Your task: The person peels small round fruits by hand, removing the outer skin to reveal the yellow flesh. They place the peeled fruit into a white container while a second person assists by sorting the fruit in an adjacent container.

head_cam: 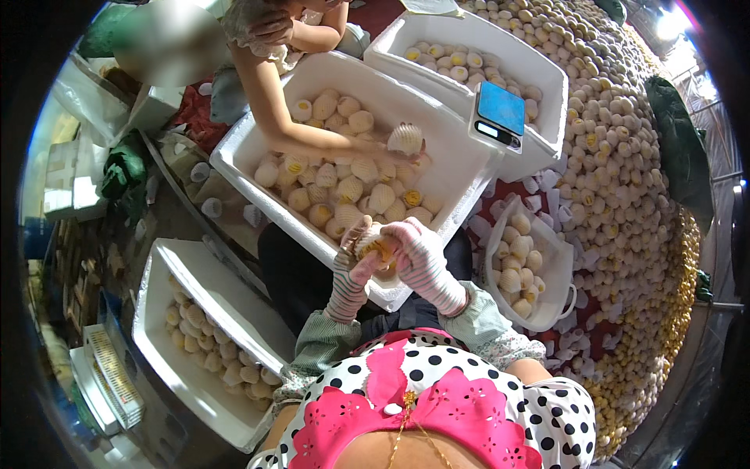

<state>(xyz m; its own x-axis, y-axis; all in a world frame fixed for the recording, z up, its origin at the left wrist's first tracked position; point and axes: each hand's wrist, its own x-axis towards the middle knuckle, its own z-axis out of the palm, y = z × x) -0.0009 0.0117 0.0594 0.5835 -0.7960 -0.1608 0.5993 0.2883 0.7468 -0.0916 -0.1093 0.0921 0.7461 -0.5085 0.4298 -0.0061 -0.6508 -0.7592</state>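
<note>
Both my hands wear striped knit gloves and meet over the near rim of a large white foam box. Between them is a yellowish round fruit in a white foam net sleeve. My left hand grips its left side, while the fingers of my right hand pinch at its right side. Part of the fruit is hidden by my fingers. Inside the box lie many netted fruits, some showing yellow patches. Across from me, another person's hand holds a netted fruit above the pile.
A blue-topped digital scale rests at the corner of a second foam box of fruit. Right of me stands a white basket of fruits; a third foam box is at left. A huge fruit heap fills the right side.
</note>
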